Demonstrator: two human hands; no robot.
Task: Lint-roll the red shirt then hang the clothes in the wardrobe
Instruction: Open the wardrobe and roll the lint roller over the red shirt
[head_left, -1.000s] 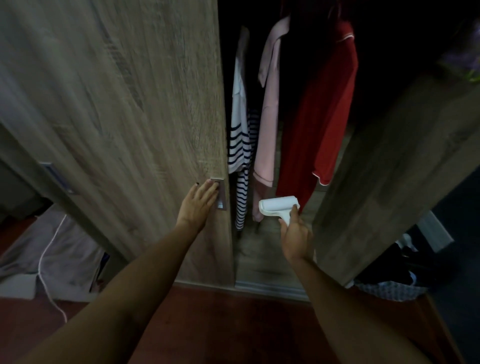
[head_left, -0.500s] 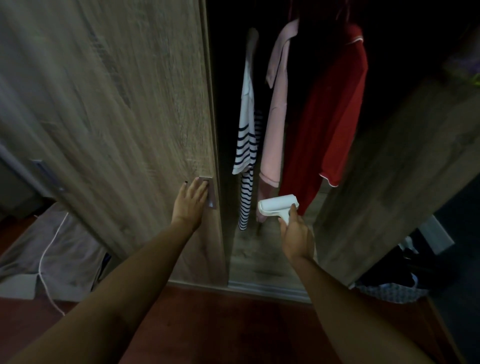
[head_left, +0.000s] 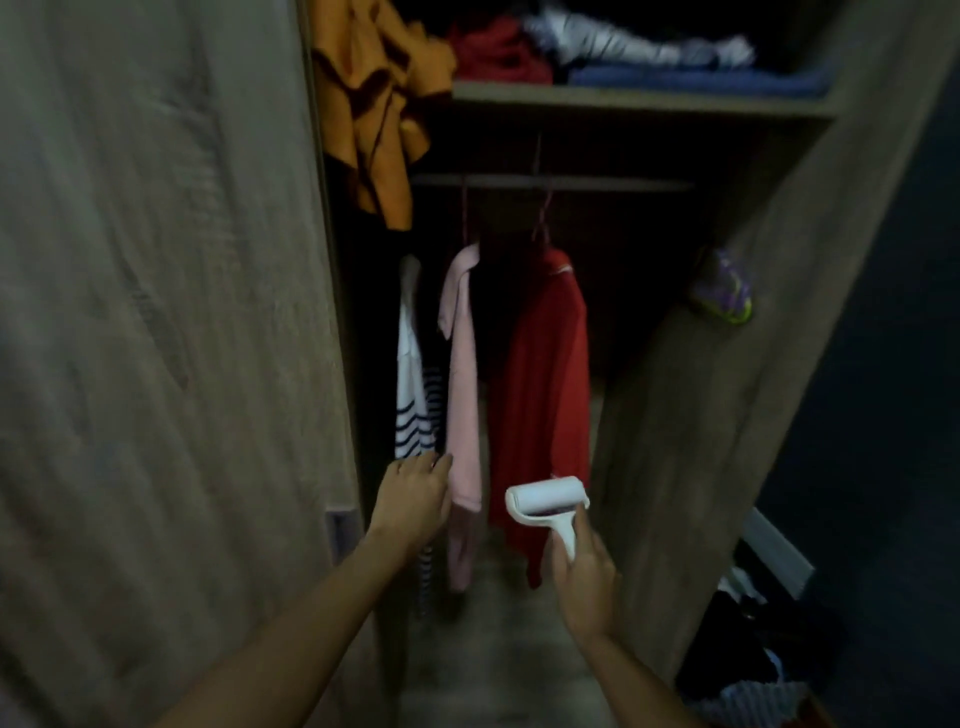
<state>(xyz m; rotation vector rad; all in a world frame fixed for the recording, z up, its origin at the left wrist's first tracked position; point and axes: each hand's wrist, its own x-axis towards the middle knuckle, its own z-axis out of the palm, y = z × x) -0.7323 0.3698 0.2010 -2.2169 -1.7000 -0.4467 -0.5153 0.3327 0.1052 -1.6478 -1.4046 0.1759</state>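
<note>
Left hand (head_left: 413, 501) off door handle, fingers loose at pink garment (head_left: 464, 395); right hand (head_left: 584, 582) still grips lint roller (head_left: 548, 500).

1. Wardrobe door (head_left: 156, 364) walls off the left; side panel (head_left: 727, 441) closes the right.
2. Striped top (head_left: 413, 405), pink top (head_left: 464, 395) and red shirt (head_left: 545, 395) fill the opening's left and middle.
3. Open gap between red shirt and side panel; rail (head_left: 597, 183) bare there.

orange cloth (head_left: 376, 98), folded clothes (head_left: 675, 62) on shelf (head_left: 623, 106)

Wardrobe shelf (head_left: 639, 106) bears folded clothes (head_left: 649, 62); rail (head_left: 550, 183) carries hung shirts (head_left: 540, 395).
</note>
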